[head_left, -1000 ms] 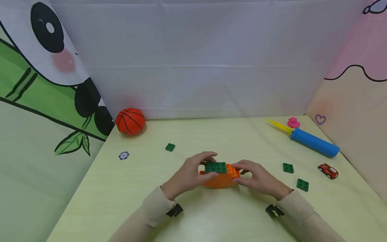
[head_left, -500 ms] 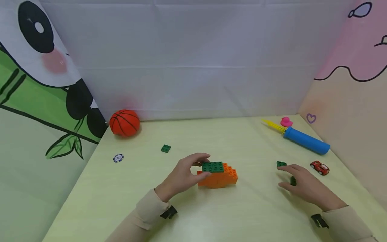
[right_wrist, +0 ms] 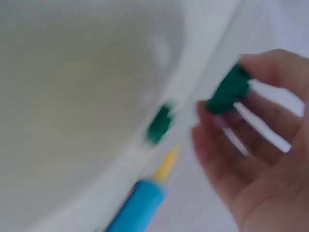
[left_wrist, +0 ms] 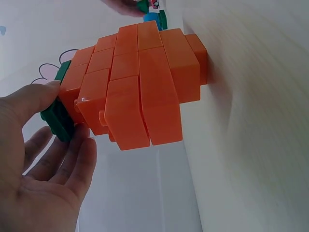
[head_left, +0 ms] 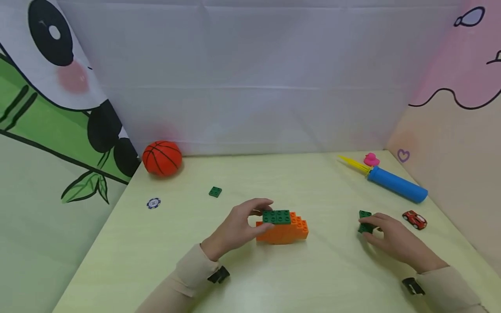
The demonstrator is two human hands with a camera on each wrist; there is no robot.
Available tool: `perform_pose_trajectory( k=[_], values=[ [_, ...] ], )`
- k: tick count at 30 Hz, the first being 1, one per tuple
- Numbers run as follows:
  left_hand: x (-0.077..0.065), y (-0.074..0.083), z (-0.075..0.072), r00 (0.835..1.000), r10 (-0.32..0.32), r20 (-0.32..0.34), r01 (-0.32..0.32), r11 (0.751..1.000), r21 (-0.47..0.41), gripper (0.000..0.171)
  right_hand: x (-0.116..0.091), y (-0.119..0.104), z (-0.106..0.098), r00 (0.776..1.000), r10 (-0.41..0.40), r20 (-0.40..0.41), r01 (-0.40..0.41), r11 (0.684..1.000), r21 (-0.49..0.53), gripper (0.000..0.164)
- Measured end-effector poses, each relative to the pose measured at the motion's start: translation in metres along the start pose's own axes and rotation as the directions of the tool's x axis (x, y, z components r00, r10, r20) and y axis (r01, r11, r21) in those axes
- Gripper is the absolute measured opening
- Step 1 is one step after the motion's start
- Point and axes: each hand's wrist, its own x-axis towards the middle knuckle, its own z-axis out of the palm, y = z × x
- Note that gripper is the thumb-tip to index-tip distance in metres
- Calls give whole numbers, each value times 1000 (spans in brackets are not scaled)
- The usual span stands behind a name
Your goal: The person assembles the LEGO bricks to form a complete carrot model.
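In the head view, an orange building-block assembly [head_left: 282, 234] stands on the table, stepped at its right end, with green bricks [head_left: 276, 217] across its top. My left hand [head_left: 236, 226] holds it by the upper left part. The left wrist view shows that thumb and fingertips pinching the green layer [left_wrist: 59, 118] from both sides. Off to the right, my right hand [head_left: 401, 243] pinches a small green brick [right_wrist: 229, 90] between thumb and fingertips, lifted off the table. Just behind it lies another green brick [head_left: 365, 214], blurred in the right wrist view.
A red toy car [head_left: 415, 220] sits right of my right hand. Farther back are a blue pump [head_left: 398, 184] with a yellow tip and a pink duck [head_left: 371, 160]. Toward the left lie a green brick [head_left: 215, 191], a poker chip [head_left: 154, 203] and a small basketball [head_left: 162, 158].
My right hand has left the orange assembly, moved right and picked up one of the two green bricks there. My left hand has stayed on the assembly.
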Motion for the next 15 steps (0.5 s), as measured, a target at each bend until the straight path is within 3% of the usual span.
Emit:
perform_pose_trajectory(
  k=[3, 7, 11, 15],
  values=[
    [0, 0, -1, 1000, -5, 3, 5, 1000, -4, 51, 15, -31, 2, 986, -136, -97, 143, 987, 67, 36],
    [0, 1, 0, 1000, -15, 8, 15, 1000, -26, 51, 36, -76, 4, 933, -304, -191, 329, 938, 112, 38],
    [0, 3, 1, 1000, -21, 5, 21, 999, -30, 51, 52, -104, 7, 887, -421, -189, 451, 877, 162, 42],
    [-1, 4, 1, 1000, -14, 5, 14, 1000, -22, 51, 62, -114, 12, 874, -465, -145, 486, 844, 226, 40]
  ],
)
